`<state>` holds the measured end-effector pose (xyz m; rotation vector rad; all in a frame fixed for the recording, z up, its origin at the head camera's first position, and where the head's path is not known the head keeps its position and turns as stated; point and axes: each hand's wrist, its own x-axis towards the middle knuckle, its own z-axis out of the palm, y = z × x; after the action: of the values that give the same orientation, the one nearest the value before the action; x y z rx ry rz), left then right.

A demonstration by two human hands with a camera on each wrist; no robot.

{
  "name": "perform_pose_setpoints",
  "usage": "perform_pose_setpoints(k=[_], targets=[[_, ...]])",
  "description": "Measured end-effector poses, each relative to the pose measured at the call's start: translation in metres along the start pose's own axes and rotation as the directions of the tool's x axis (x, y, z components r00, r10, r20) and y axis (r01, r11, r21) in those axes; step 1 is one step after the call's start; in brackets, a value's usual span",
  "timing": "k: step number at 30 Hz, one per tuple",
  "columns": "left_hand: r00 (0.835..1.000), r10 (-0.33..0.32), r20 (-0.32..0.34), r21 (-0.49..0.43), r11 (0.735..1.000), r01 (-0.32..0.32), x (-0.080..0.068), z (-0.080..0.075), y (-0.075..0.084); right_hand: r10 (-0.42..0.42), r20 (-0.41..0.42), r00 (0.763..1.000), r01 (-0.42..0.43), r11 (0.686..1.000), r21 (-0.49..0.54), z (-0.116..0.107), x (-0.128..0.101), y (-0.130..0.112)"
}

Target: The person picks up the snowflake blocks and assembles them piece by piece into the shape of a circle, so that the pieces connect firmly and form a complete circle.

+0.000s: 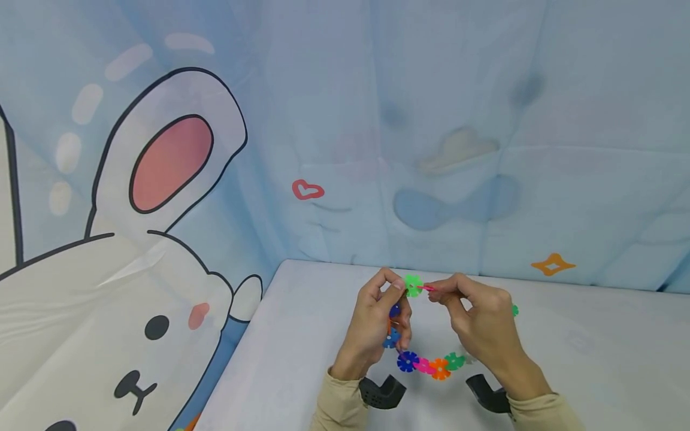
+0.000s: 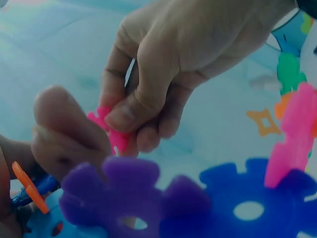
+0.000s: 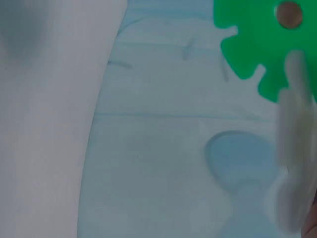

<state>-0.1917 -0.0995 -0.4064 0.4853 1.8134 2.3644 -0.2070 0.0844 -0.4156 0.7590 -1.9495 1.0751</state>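
Observation:
My left hand (image 1: 374, 320) pinches a light green notched plastic disc (image 1: 413, 285) between thumb and finger. Opposite it, my right hand (image 1: 482, 320) pinches a pink notched disc (image 2: 117, 134), edge-on in the head view and meeting the green one's side. From the left hand a chain of interlocked discs curves down and right: blue, orange, light blue (image 1: 391, 338), purple (image 2: 124, 191), dark blue (image 1: 408, 361), pink (image 1: 424, 366), orange (image 1: 440, 369) and green (image 1: 454, 361). A white disc (image 3: 294, 148) joins a green one in the right wrist view; the right hand hides part of this end.
Both hands are above a white table (image 1: 302, 335). Beyond it hangs a pale blue printed curtain (image 1: 334, 120), with a large rabbit drawing (image 1: 162, 287) at left. Black wrist mounts (image 1: 383, 392) sit at both cuffs. Part of a green disc (image 1: 515, 310) shows behind the right hand.

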Motion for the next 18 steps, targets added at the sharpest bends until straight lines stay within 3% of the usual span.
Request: perform_pose_setpoints(k=[3, 6, 9, 11, 14, 16, 18], targets=[[1.000, -0.019, -0.025, 0.008, 1.000, 0.019, 0.001, -0.005, 0.000, 0.021, 0.067, 0.998, -0.021, 1.000, -0.007, -0.005, 0.002, 0.002], [0.998, -0.040, -0.053, 0.002, 0.999, 0.040, 0.002, -0.011, 0.001, 0.097, 0.143, 0.985, -0.091, 0.995, -0.050, -0.015, 0.003, 0.011], [0.996, -0.039, -0.084, 0.000, 0.999, 0.039, 0.003, -0.018, 0.002, 0.257, 0.211, 0.943, -0.231, 0.963, -0.142, -0.033, -0.001, 0.033], [0.994, -0.037, -0.103, 0.002, 0.999, 0.038, 0.002, -0.023, 0.003, 0.381, 0.263, 0.886, -0.327, 0.917, -0.229, -0.048, -0.007, 0.055], [0.991, -0.039, -0.124, 0.005, 0.999, 0.040, 0.002, -0.028, 0.003, 0.552, 0.361, 0.752, -0.429, 0.825, -0.367, -0.067, -0.021, 0.092], [0.991, -0.047, -0.122, -0.002, 0.999, 0.047, 0.003, -0.029, 0.001, 0.623, 0.414, 0.663, -0.454, 0.775, -0.440, -0.075, -0.032, 0.113], [0.992, -0.053, -0.111, -0.015, 0.999, 0.052, 0.002, -0.030, 0.000, 0.662, 0.449, 0.601, -0.463, 0.745, -0.480, -0.078, -0.040, 0.129]])
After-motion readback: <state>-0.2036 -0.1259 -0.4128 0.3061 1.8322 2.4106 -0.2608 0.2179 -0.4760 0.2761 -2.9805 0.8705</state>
